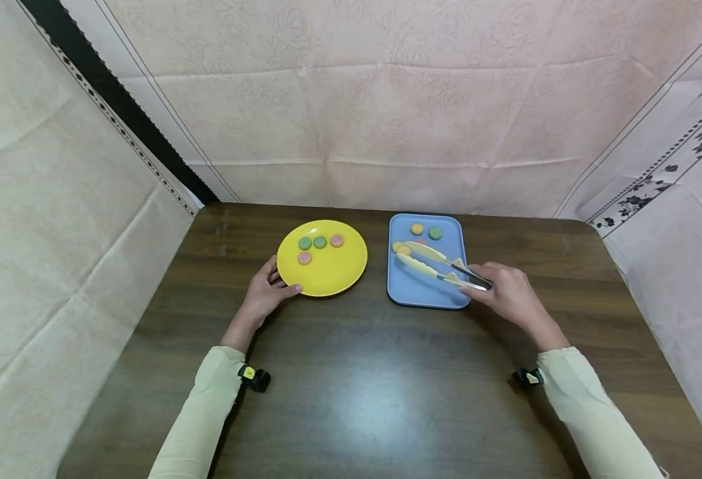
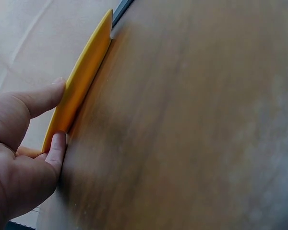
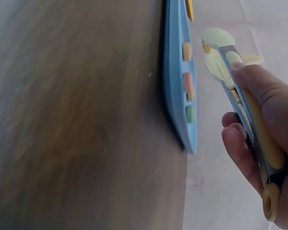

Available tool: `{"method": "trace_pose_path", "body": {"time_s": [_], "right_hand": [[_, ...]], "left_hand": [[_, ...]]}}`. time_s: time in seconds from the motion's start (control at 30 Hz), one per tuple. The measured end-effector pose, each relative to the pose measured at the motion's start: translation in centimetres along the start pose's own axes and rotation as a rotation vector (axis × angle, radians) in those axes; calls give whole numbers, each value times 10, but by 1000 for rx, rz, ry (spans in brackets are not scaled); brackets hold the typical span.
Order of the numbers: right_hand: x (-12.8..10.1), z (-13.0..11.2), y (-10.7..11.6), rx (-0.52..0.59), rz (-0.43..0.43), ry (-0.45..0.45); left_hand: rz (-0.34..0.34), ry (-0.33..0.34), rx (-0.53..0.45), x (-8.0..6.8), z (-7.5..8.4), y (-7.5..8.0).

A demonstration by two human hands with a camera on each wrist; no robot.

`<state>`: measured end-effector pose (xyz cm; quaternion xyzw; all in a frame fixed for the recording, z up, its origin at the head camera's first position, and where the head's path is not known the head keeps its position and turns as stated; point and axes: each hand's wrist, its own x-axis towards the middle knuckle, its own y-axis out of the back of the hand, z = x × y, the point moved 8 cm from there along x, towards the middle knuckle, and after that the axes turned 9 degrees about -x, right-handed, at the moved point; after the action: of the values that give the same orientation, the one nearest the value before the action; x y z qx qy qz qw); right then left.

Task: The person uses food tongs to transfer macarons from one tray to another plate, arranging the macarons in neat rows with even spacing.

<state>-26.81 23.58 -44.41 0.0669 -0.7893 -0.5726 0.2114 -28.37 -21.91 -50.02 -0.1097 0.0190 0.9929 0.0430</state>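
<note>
In the head view, my left hand (image 1: 265,291) grips the near-left rim of a round yellow plate (image 1: 339,273). The left wrist view shows the thumb above the plate's edge (image 2: 81,76) and a finger below it. Two green and two pink cookie-like discs (image 1: 305,257) lie on the plate. My right hand (image 1: 509,293) holds tongs (image 1: 419,265) with pale yellow tips over a blue tray (image 1: 404,289). A yellow disc (image 1: 404,250) appears to sit between the tong tips. On the tray lie a green disc (image 1: 435,233), yellow ones (image 1: 416,229) and a partly hidden pink one.
Plate and tray stand side by side near the far edge of a dark wooden table (image 1: 339,386). Pale patterned cloth (image 1: 386,133) hangs behind the table and at both sides. Each wrist carries a small black camera (image 1: 257,379).
</note>
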Motion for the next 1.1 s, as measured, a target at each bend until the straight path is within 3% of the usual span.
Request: {"method": "trace_pose_path", "body": {"time_s": [0.53, 0.73, 1.1], "right_hand": [[46, -47, 0, 53, -22, 70], [65, -68, 0, 63, -10, 135], [87, -103, -25, 46, -64, 226]], "left_hand": [[7, -6, 20, -1, 1, 0], [2, -14, 7, 0, 1, 0], [4, -19, 12, 1, -1, 0]]}}
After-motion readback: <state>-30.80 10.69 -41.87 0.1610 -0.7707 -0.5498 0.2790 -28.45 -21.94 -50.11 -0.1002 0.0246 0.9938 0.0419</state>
